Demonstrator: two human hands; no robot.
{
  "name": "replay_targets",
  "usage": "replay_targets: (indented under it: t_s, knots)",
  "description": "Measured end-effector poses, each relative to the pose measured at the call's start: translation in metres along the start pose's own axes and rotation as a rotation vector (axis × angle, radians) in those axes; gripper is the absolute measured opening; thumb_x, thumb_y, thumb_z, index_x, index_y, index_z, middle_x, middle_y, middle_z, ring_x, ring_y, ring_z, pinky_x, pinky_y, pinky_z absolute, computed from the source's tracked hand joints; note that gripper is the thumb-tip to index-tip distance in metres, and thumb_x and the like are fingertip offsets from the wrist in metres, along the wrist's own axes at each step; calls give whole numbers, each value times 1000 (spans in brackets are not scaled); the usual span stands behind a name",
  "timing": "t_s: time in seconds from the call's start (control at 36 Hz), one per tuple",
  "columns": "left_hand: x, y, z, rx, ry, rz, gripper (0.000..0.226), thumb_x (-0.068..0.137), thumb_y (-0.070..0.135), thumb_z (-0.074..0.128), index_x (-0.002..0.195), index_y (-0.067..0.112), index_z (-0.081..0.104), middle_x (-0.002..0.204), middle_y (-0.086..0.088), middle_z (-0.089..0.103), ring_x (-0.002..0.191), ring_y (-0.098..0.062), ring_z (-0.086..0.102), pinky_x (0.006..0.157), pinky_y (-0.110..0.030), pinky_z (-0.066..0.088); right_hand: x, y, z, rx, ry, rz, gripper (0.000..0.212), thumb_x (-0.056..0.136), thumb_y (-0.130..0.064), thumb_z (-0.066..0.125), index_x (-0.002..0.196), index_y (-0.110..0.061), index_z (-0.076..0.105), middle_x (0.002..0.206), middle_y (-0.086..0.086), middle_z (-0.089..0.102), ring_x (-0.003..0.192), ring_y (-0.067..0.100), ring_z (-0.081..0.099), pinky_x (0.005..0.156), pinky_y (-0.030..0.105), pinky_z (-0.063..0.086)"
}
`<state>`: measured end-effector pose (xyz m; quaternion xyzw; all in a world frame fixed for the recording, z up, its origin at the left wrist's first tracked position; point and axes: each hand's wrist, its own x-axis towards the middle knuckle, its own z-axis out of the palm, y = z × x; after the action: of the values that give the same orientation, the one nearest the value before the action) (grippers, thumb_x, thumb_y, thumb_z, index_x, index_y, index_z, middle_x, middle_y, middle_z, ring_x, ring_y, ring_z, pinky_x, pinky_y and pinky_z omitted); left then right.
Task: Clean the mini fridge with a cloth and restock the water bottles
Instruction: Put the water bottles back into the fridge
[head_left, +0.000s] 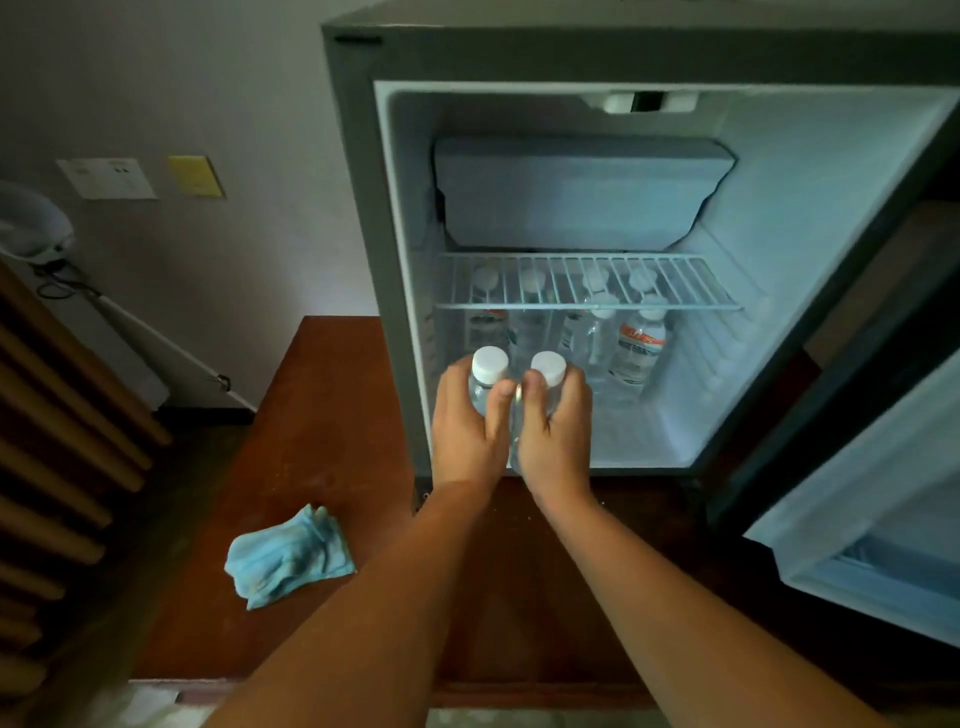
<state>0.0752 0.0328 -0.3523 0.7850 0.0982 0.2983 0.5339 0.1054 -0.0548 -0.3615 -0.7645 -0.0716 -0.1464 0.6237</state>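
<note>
Mid-frame, our left hand (465, 434) grips one water bottle (489, 370), our right hand (560, 439) a second bottle (549, 370), at the open mini fridge (810, 218). The cloth (288, 558) lies lower left.

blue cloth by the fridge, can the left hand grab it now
Probably not yet: the left hand has its grip on a water bottle. The cloth lies uncovered to its left, so the way looks free once the bottle is down.

Cool whites and one warm brown

Bottle caps (490, 363) are white, one label (641, 340) orange; the cloth (289, 558) is pale blue on the red-brown desk (332, 415); fridge interior (810, 208) and wire shelf (582, 283) white.
</note>
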Motion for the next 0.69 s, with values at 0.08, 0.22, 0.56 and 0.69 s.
replay_targets:
  t_s: [0.08, 0.22, 0.56, 0.69]
  knots:
    - [14, -13, 11, -3, -8, -23, 59, 91, 68, 45, 125, 20, 53, 115, 3, 60, 109, -13, 57, 91, -31, 46, 15, 12, 9, 15, 1, -21, 45, 92, -63, 42, 112, -23, 50, 108, 1, 54, 102, 13, 53, 81, 14, 40]
    - [29, -37, 23, 23, -8, -61, 66, 89, 70, 44, 125, 16, 54, 117, -3, 64, 111, -20, 60, 92, -40, 49, 30, 29, 23, -5, 22, -29, 54, 94, -61, 41, 123, -16, 50, 115, 3, 50, 104, -13, 47, 80, 0, 33]
    - [86, -60, 51, 79, 45, -51, 88, 86, 86, 26, 126, 12, 53, 122, -10, 60, 120, -24, 58, 102, -48, 45, 77, 43, 55, 4, 82, -47, 51, 98, -51, 41, 128, -10, 49, 123, 2, 42, 118, -8, 43, 102, 18, 37]
    - [96, -69, 64, 140, 20, -164, 103, 80, 94, 20, 136, 11, 45, 132, -14, 52, 128, -28, 51, 107, -49, 40, 84, 48, 59, -11, 92, -25, 55, 100, -51, 40, 131, -6, 46, 126, 7, 42, 123, 22, 50, 105, 49, 43]
